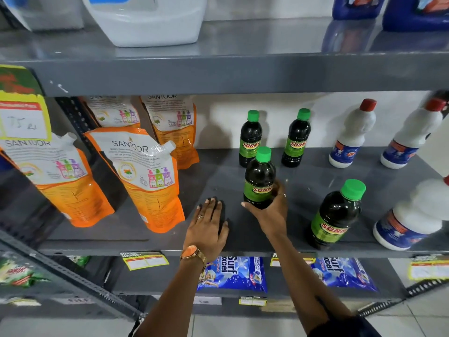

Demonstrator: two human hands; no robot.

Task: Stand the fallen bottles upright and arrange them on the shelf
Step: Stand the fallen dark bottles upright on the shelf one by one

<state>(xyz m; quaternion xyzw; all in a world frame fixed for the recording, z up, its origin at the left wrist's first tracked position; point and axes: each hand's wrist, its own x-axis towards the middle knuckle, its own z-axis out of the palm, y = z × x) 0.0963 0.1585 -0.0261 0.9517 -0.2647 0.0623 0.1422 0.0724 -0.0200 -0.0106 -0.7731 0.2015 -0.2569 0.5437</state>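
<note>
- Bottles with green caps are the job here: four dark ones stand on the grey shelf [303, 190], none lying flat that I can see.
- Held bottle [259, 178]: the right hand [269, 212] is wrapped around its lower half from behind and below, thumb across the front, keeping it upright. Whether its base is on the shelf I cannot tell, since the hand hides it.
- Left hand [209, 227] lies flat on the bare shelf just beside, palm down, fingers spread, gripping nothing; I judge it steadies the person while reaching in.
- Two back bottles [250, 138] [296, 138] stand near the rear wall, a gap between them. The held one sits in front of that gap, so it looks meant to start a second row.
- Front bottle [336, 215] stands well apart to the right, near the shelf's edge.
- All four are capped and look full of dark liquid, almost black behind green labels.
- White bottles [352, 135] with red caps stand to the right, upright and capped; orange pouches [145, 178] lean to the left, sealed.
- Judged from this, the standing-up looks done and the lining-up remains.
</note>
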